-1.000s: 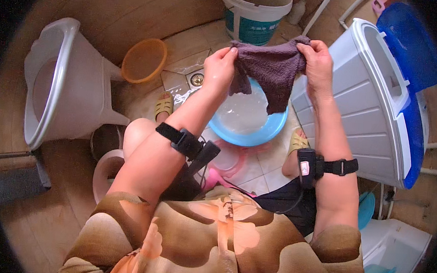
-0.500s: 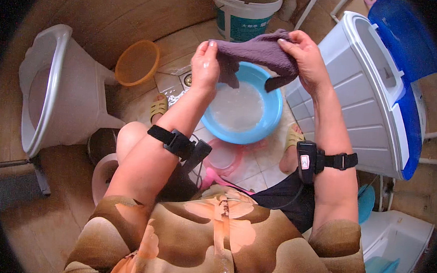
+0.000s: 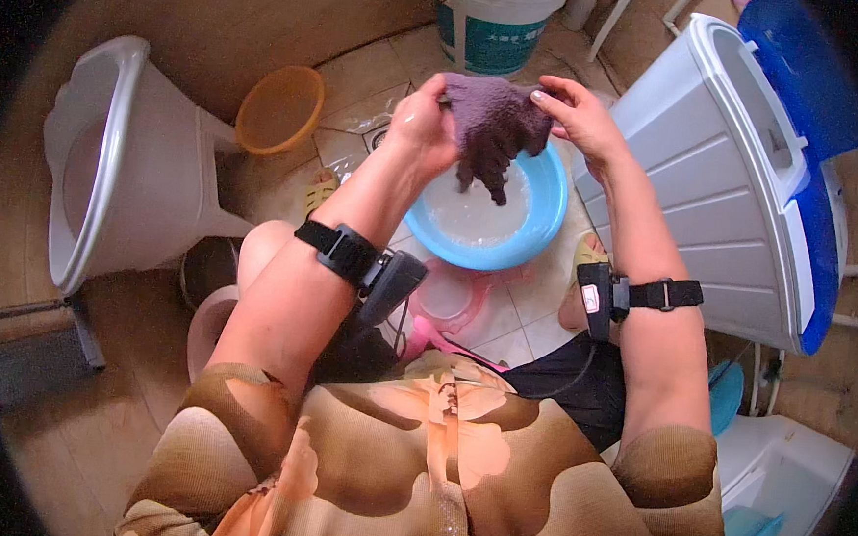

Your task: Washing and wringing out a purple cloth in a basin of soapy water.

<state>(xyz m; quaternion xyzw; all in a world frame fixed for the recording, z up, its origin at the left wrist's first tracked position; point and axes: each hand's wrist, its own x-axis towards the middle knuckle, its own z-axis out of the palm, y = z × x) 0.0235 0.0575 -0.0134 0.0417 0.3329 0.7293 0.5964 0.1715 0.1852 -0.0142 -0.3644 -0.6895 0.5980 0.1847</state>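
Observation:
A wet, dark purple cloth point(image 3: 497, 125) hangs bunched between my two hands, its lower end dangling over a blue basin point(image 3: 546, 221) of cloudy water. Gripping the cloth's left end is my left hand point(image 3: 424, 130), fingers closed round it. My right hand point(image 3: 578, 118) pinches the right edge between thumb and fingers. Part of the basin's far rim is hidden behind the cloth and hands. Black straps with small devices sit on both forearms.
A white and blue washing machine point(image 3: 690, 176) stands to the right. On the left are a white plastic chair point(image 3: 151, 163) and an orange basin point(image 3: 280, 110). A white and green bucket point(image 3: 497, 36) stands beyond the blue basin; a pink basin point(image 3: 450, 299) lies nearer me on the tiles.
My hands have drawn closer together and the cloth, stretched out sideways before, now hangs bunched and lower. The whole view has shifted slightly.

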